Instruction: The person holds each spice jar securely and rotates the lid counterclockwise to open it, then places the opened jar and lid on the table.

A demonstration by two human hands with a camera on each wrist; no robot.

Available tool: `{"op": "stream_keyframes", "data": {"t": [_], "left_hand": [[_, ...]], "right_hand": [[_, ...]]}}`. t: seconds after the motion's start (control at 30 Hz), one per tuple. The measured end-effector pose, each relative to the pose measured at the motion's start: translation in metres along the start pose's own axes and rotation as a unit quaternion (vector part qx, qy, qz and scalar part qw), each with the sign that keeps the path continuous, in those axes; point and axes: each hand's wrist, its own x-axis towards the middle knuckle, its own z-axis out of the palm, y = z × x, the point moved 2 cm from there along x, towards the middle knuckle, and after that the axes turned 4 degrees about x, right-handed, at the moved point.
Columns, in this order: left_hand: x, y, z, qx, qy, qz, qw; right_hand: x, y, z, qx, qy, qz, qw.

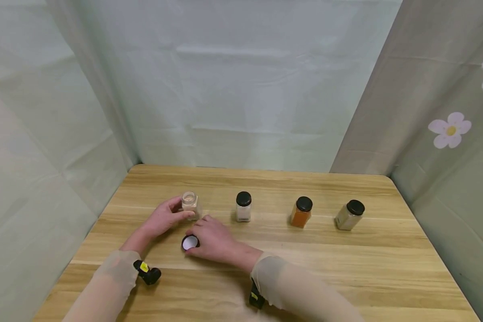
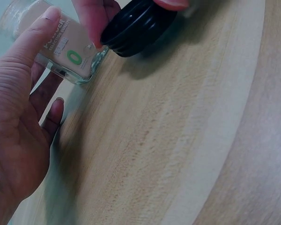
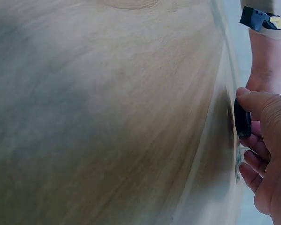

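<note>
My left hand (image 1: 163, 219) grips a small glass jar (image 1: 189, 206) of pale beige powder, thumb on the near side. The jar stands upright with its mouth uncovered. Its printed label (image 2: 68, 47), with a green ring, faces the left wrist camera. Just in front of the jar, my right hand (image 1: 216, 240) pinches a black screw lid (image 1: 191, 243) between thumb and fingers. The lid's white inner side faces up. In the right wrist view the lid (image 3: 242, 119) is seen edge-on, close to the tabletop; whether it touches the wood I cannot tell.
On the wooden table (image 1: 346, 277) stand three more black-lidded jars in a row: one with white contents (image 1: 243, 209), one with orange powder (image 1: 299, 217), one with pale greenish-beige contents (image 1: 348, 219). Hanging cloth (image 1: 241, 89) encloses the back and sides.
</note>
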Motion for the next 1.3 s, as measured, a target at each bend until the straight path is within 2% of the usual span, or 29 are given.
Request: {"op": "stream_keyframes", "data": {"t": [0.3, 0.53, 0.8, 1.3], "left_hand": [[0.0024, -0.0005, 0.0003, -0.011, -0.003, -0.002, 0.9999], [0.0024, 0.0, 0.0002, 0.003, -0.006, 0.002, 1.0], [0.0016, 0.0012, 0.0007, -0.002, -0.006, -0.002, 1.0], [-0.002, 0.002, 0.0005, -0.005, -0.004, -0.008, 0.9999]], "right_hand": [[0.0016, -0.002, 0.0036, 0.001, 0.002, 0.006, 1.0], [0.0017, -0.0031, 0.0052, 0.004, 0.002, 0.012, 1.0], [0.0021, -0.0022, 0.0063, 0.007, 0.003, 0.012, 1.0], [-0.0042, -0.0021, 0.0012, 0.022, 0.005, 0.011, 1.0]]}}
